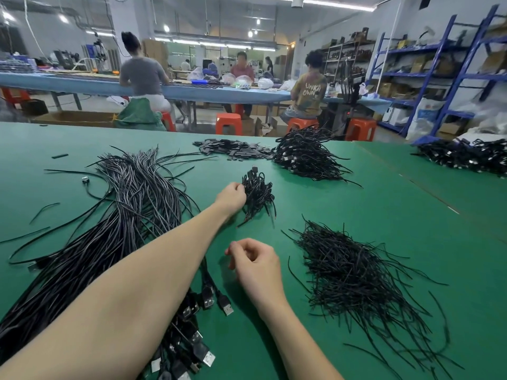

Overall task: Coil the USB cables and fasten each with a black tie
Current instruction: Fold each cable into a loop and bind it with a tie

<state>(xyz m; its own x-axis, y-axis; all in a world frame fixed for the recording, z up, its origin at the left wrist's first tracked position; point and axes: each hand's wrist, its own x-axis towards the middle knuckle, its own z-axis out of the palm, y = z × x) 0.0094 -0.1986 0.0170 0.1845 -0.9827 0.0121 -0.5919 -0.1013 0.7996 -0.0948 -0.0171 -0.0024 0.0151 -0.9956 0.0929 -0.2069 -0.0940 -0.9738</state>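
Factory assembly floor: long green worktable (356, 204) with heaped cables (131, 204), seated workers (142, 75) at a blue bench (82, 85), blue shelving racks (439, 75), orange stools (229, 123)

Both forearms are bare from the lower frame edge to the wrists (no sleeve, glove, watch or ring shows). The left hand (231, 197) and the right hand (256, 263) are uncovered too, with short, unpainted fingernails.

A single head-worn view looks forward and down, close over the green table (356, 204), workshop beyond.
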